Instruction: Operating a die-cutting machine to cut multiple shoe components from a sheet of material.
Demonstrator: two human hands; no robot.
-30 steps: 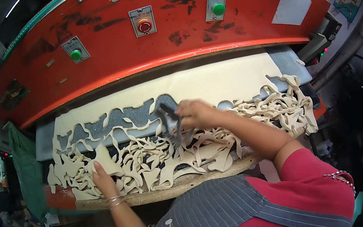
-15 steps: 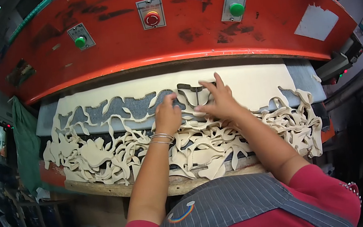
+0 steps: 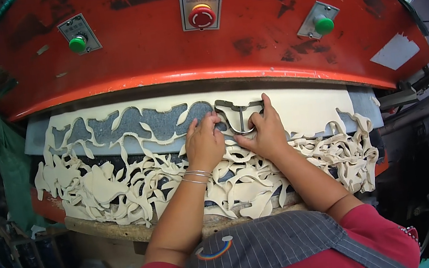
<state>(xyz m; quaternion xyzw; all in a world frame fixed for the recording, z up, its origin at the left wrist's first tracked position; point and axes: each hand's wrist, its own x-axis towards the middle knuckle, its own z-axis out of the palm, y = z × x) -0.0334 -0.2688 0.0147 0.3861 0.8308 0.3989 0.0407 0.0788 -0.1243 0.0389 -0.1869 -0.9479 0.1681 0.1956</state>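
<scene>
A dark metal cutting die (image 3: 225,103), a bent strip outline with a bar across its middle, rests on a cream foam-like sheet (image 3: 310,108). Its right and near sides are in the grip of my right hand (image 3: 267,133), index finger along the right edge and thumb at the near edge. Against the die's left edge, my left hand (image 3: 206,142) has its fingertips pressed, fingers bent together. Left of the die, the sheet has a row of cut-out openings showing the grey board (image 3: 37,135) below. The fingers partly hide the die's sides.
Tangled cream offcuts (image 3: 103,186) heap along the near side, above a wooden edge (image 3: 106,228). Across the far side runs a red machine beam (image 3: 159,59) with a red button (image 3: 203,18) and two green buttons (image 3: 78,44). Green cloth (image 3: 15,175) hangs at left.
My right hand's fingers have closed in on the die from a wider spread. My left hand stays at its left edge. The view has shifted, bringing the red beam nearer.
</scene>
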